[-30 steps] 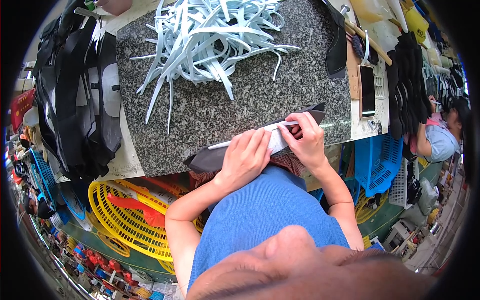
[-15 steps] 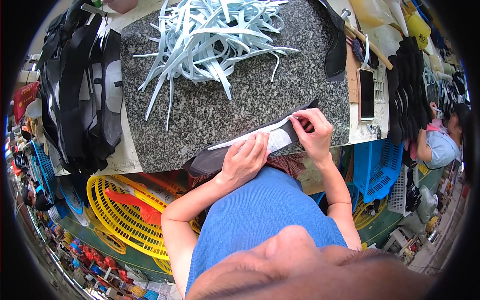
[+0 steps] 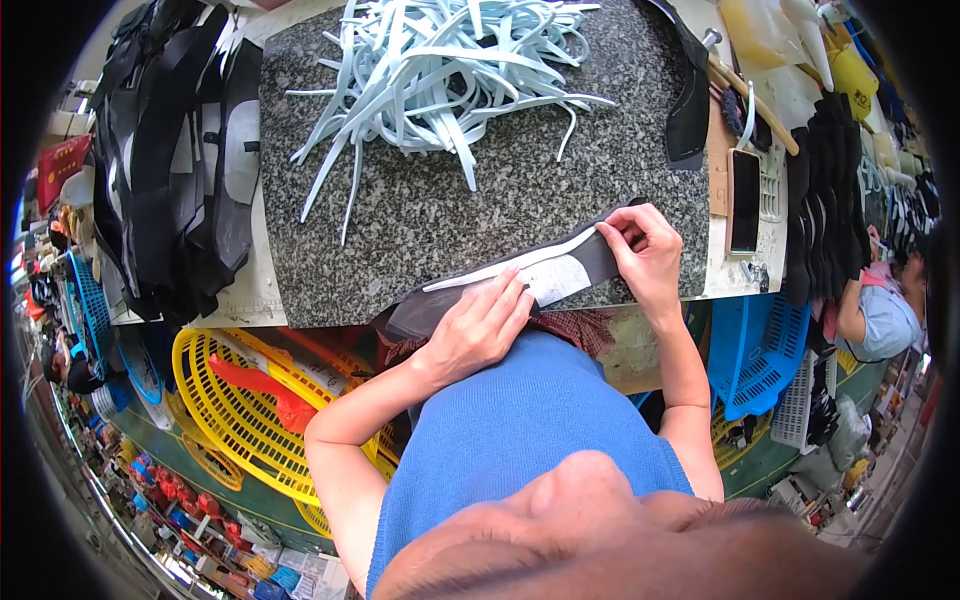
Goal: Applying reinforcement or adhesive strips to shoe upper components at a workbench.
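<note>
Under the left hand (image 3: 478, 322), little has shifted: it keeps its place on the black piece (image 3: 415, 315). Above its fingertips, more of the white strip (image 3: 555, 250) now shows, since the right hand (image 3: 648, 255) has moved outward from the middle of the piece to near its right end. The strip, partly covered a second ago, now lies in one long run between the hands, so most of its visible length looks laid down.

To the left of the left hand, well apart, lies a stack of black pieces (image 3: 160, 170). The left hand is spread flat, fingers together and nearly straight, resting on the black piece just below the strip; it grasps nothing. Farther beyond it, on the stone slab (image 3: 400, 210), is a heap of pale blue strips (image 3: 430, 80). Just right of its fingertips, a whitish patch (image 3: 562, 278) shows on the piece. The right hand has thumb and forefinger pinched at the strip's right end, other fingers curled; whether the piece's edge is caught too, I cannot tell. To the right of that hand lies a phone (image 3: 743, 205).
</note>
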`<act>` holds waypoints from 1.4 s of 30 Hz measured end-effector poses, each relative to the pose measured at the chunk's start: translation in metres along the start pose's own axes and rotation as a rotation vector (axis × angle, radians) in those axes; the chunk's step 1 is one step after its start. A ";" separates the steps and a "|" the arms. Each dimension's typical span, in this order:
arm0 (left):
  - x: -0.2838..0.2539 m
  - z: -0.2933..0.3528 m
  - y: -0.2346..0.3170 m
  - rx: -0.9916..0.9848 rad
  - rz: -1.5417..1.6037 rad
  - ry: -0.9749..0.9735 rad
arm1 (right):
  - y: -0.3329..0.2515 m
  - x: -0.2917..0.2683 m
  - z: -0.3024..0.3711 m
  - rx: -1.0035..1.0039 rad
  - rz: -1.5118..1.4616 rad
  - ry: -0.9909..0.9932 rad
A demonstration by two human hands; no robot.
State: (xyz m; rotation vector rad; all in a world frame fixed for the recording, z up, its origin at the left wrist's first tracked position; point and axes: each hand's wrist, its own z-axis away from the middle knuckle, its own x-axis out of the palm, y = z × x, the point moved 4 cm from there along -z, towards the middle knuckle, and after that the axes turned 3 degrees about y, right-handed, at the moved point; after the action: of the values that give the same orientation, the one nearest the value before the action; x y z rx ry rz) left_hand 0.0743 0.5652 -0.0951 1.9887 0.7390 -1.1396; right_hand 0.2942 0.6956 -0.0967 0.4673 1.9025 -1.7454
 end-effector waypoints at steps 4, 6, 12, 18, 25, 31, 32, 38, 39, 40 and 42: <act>0.007 0.004 0.008 0.102 -0.184 -0.032 | -0.005 -0.004 0.000 -0.050 0.019 -0.025; 0.005 -0.002 0.009 0.129 -0.240 -0.054 | -0.013 -0.009 -0.001 -0.145 0.053 -0.018; -0.016 -0.009 -0.004 -0.017 -0.032 -0.190 | -0.060 -0.015 0.036 -0.497 -0.137 -0.323; -0.075 -0.038 -0.017 0.028 0.083 0.095 | -0.056 0.044 0.055 0.062 -0.280 -0.890; -0.082 -0.013 -0.013 0.358 -0.193 0.140 | -0.016 0.051 -0.032 0.625 -1.237 -1.036; -0.037 -0.002 -0.015 0.235 -0.252 -0.021 | -0.106 0.034 -0.072 -0.337 0.147 -1.063; -0.029 -0.004 -0.015 0.173 -0.255 -0.051 | -0.111 0.036 -0.064 -0.570 0.159 -0.981; 0.002 -0.005 -0.005 -0.048 -0.221 0.001 | -0.088 0.055 0.018 -1.055 0.661 -0.557; 0.003 -0.004 -0.004 -0.055 -0.215 -0.001 | -0.088 0.054 0.023 -1.069 0.634 -0.471; 0.004 -0.003 -0.004 -0.080 -0.212 0.011 | -0.085 0.054 0.028 -1.026 0.636 -0.489; 0.003 -0.004 -0.005 -0.099 -0.203 0.020 | -0.073 0.059 0.039 -0.931 0.592 -0.483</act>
State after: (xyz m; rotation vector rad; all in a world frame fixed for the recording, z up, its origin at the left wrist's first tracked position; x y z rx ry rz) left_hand 0.0738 0.5715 -0.0977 1.8778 1.0062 -1.1763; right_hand 0.2104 0.6438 -0.0730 0.1812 1.7288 -0.4387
